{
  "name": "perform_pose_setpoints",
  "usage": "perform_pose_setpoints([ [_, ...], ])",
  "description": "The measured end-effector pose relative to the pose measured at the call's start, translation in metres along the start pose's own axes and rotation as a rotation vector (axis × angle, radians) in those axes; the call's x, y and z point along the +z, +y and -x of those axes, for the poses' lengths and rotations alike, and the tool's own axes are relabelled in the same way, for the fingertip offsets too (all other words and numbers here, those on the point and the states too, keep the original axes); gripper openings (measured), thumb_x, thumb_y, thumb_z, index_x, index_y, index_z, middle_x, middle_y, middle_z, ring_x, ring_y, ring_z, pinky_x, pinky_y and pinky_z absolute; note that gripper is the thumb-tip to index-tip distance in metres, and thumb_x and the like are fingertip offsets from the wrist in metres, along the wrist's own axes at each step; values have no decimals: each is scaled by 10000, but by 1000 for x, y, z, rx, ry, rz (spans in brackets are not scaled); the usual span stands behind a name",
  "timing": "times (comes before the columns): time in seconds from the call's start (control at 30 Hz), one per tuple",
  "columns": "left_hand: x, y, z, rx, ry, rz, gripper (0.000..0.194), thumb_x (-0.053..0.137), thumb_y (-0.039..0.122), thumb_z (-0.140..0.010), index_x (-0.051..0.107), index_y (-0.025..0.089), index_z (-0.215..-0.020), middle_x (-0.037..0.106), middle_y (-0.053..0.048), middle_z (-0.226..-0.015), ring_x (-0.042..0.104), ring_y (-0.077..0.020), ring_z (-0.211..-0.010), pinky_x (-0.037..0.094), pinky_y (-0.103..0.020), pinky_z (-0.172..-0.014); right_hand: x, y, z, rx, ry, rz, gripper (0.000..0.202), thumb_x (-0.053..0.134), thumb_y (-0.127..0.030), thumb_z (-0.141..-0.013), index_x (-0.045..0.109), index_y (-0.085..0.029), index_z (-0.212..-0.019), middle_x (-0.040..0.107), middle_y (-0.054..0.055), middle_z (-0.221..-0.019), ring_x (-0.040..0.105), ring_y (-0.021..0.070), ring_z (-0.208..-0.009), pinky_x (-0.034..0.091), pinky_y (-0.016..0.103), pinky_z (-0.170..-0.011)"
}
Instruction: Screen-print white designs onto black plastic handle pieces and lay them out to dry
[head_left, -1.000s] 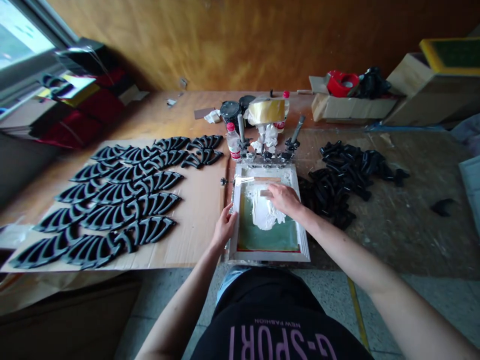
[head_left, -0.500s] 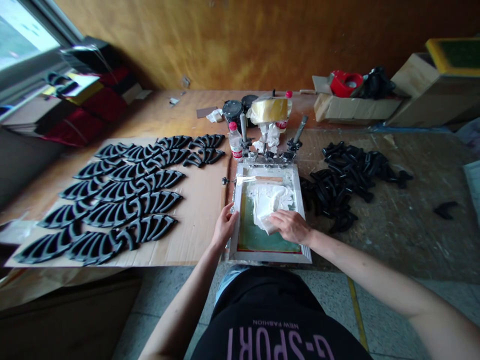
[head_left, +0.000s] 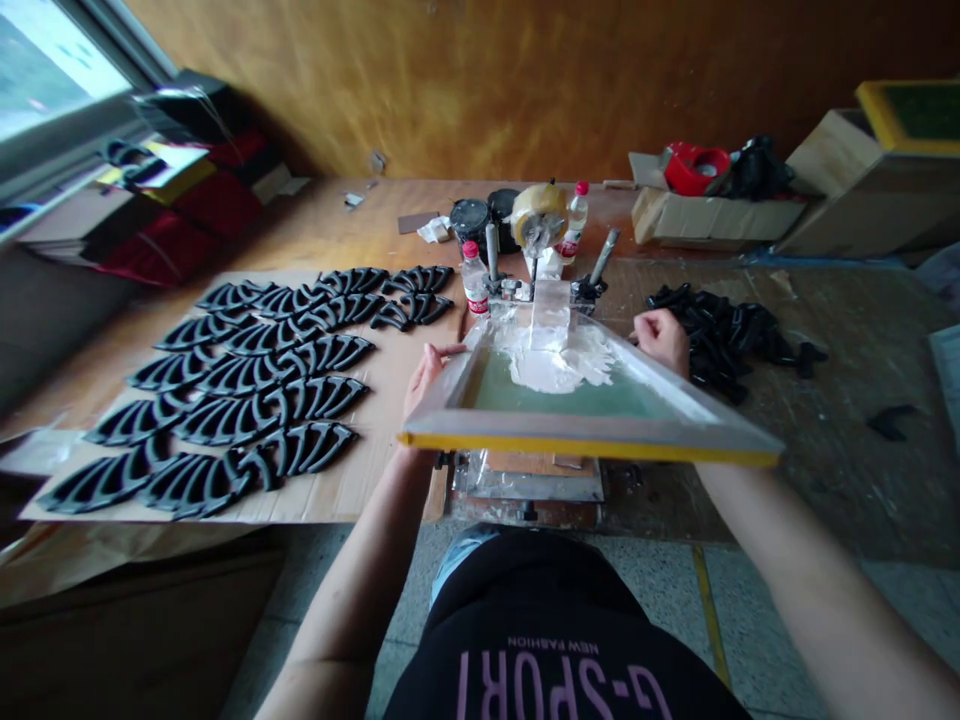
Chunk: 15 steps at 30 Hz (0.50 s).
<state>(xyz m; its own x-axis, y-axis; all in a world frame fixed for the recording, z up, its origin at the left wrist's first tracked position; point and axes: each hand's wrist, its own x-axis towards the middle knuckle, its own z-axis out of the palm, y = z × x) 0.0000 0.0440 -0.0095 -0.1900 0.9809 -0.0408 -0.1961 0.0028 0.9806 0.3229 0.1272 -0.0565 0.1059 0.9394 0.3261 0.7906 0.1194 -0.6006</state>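
Observation:
A screen frame (head_left: 570,428) is tilted up at its near edge, hinged at the back to metal clamps (head_left: 587,288). White paste (head_left: 551,372) lies on its green mesh, with a pale scraper (head_left: 551,312) standing at the far end. My left hand (head_left: 427,380) is at the frame's left side, a finger extended along it and the others partly hidden. My right hand (head_left: 663,338) is closed beyond the right side, beside a pile of black pieces (head_left: 724,335); what it holds, if anything, is hidden. Under the raised frame a base plate (head_left: 525,486) shows.
Rows of black curved parts (head_left: 240,425) lie on cardboard (head_left: 405,480) at left. Behind the frame are two bottles (head_left: 474,282), black tubs (head_left: 469,222) and a tape roll (head_left: 540,215). A cardboard box (head_left: 712,218) stands at back right.
The frame's near edge has risen from flat. My right hand has let go of the scraper and moved right, towards the black pile. The scraper now stands at the mesh's far end.

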Motion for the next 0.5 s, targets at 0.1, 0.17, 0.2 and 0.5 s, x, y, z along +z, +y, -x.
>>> perform_pose_setpoints([
  [0.1, 20, 21, -24, 102, -25, 99, 465, 472, 608, -864, 610, 175, -961, 637, -43, -842, 623, -123, -710, 501, -227, -603, 19, 15, 45, -61, -194, 57, 371, 489, -531, -905, 650, -208, -819, 650, 47, -808, 603, 211, -802, 483, 351, -741],
  [0.17, 29, 21, -28, 88, 1, 136, 466, 453, 619, -866, 581, 183, -969, 636, -42, -819, 632, -126, -706, 507, -230, -599, 39, 9, 77, -177, -318, 135, 337, 631, -525, -819, 628, -208, -706, 652, 54, -834, 591, 224, -857, 473, 351, -778],
  [0.2, 32, 14, -25, 78, 40, 158, 472, 440, 629, -867, 566, 190, -986, 638, -39, -811, 631, -122, -693, 507, -228, -595, 48, 3, 90, -227, -364, 192, 305, 671, -482, -802, 617, -203, -691, 654, 64, -853, 584, 234, -885, 466, 354, -791],
  [0.5, 25, -109, 83, -717, -179, 68, 545, 525, 692, -769, 587, 170, -909, 653, -71, -739, 628, -177, -632, 463, -262, -504, 65, -71, 150, -414, -377, 24, 149, 552, -291, -925, 587, -198, -814, 651, 62, -869, 570, 200, -877, 450, 317, -803],
])
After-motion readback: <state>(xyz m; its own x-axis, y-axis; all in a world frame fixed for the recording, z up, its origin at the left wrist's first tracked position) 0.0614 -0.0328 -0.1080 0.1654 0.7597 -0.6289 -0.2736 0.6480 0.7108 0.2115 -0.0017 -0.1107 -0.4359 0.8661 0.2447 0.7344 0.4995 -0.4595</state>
